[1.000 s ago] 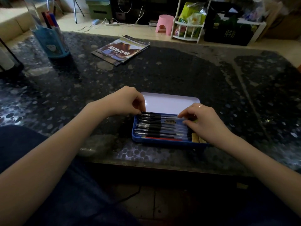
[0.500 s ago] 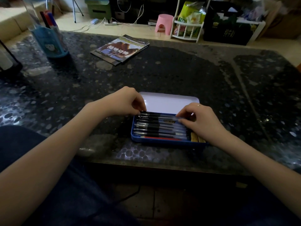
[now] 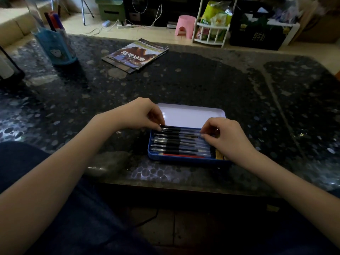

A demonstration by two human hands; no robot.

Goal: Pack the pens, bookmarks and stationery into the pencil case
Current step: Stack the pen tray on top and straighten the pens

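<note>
Pencil case: a shallow blue metal pencil case (image 3: 184, 160) was seen lying open on the dark speckled stone bench (image 3: 202, 85), near its front edge, the pale lid (image 3: 191, 115) tipped back away from the person.
Pens: a row of clear-barrelled pens with black grips (image 3: 176, 142) was laid lengthwise in the tray, side by side, tips to the left.
Pencil: one red pencil (image 3: 184, 155) was lodged against the near wall.
Bookmarks: yellowish strips (image 3: 219, 155) were tucked at the tray's right end, partly hidden by the wrist.
Left hand: the left hand (image 3: 139, 115) was pinched shut on the tip end of the farthest pen (image 3: 171, 128), at the case's far-left corner.
Right hand: the right hand (image 3: 226, 137) was curled over the right end of the row, fingertips (image 3: 203, 134) pressed together on the upper pens' barrels.
Further back: a blue pen holder (image 3: 58, 46) with markers and a glossy magazine (image 3: 136, 55) were left well apart from the case.
</note>
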